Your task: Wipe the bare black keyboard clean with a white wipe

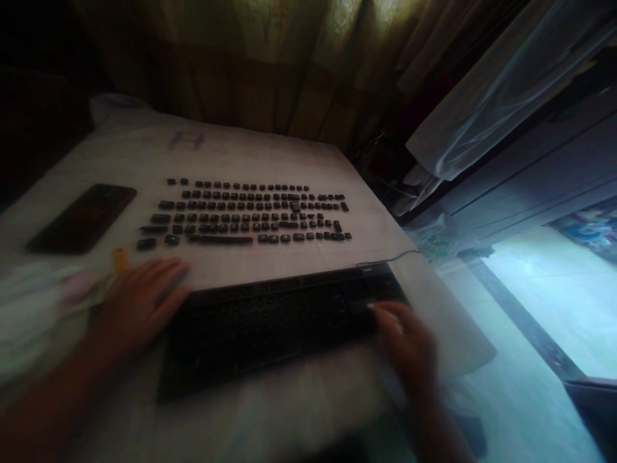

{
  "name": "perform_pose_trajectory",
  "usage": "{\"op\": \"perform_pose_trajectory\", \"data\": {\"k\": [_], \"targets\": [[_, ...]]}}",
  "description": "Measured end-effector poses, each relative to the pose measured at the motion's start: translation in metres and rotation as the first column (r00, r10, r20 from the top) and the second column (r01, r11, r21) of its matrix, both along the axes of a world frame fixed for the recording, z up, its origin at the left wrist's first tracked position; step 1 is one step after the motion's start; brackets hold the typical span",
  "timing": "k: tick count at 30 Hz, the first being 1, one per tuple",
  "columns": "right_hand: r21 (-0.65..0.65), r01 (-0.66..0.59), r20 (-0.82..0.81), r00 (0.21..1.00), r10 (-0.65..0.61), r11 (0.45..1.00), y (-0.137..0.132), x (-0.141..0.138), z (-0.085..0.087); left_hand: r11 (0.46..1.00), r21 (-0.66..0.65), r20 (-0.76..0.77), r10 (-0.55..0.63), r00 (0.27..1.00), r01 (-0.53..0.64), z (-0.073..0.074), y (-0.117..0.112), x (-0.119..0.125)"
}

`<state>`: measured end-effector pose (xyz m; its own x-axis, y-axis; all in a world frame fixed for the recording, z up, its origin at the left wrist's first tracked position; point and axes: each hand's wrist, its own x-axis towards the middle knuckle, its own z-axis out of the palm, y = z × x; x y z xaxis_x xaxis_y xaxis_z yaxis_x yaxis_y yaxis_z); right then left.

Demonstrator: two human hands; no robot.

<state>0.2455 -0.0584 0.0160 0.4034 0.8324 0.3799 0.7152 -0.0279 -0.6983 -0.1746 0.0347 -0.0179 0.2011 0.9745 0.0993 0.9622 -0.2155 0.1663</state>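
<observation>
The black keyboard [270, 321] lies between the hands. The left hand [144, 299] rests loose, fingers extended, at one corner; the right hand [409, 337] curls over the opposite end, its grip too blurred to tell. Loose keycaps [222, 240] form rows beyond both; a phone [81, 218] lies beyond the left.

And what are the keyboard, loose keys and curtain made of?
Keyboard: probably dark plastic, given its stiff, straight edges; blur hides its finish. Loose keys: likely dull black plastic, with neat blocky shapes. Curtain: seemingly cloth, hanging in folds, perhaps shiny where bright.
</observation>
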Motion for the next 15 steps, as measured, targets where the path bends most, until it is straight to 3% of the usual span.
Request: {"op": "perform_pose_trajectory", "data": {"k": [4, 9, 15], "targets": [[-0.019, -0.010, -0.019, 1.000, 0.010, 1.000, -0.004, 0.007, -0.007, 1.000, -0.011, -0.005, -0.005, 1.000, 0.005, 0.002, 0.000, 0.000], [0.084, -0.069, 0.101, 0.993, 0.060, 0.994, -0.007, 0.008, -0.018, 1.000, 0.010, -0.020, -0.007, 1.000, 0.007, 0.009, -0.001, 0.004], [0.093, -0.131, 0.201, 0.973, 0.111, 0.987, -0.007, 0.004, -0.019, 0.999, 0.024, -0.089, 0.037, 0.995, -0.035, 0.013, -0.002, -0.003]]}}
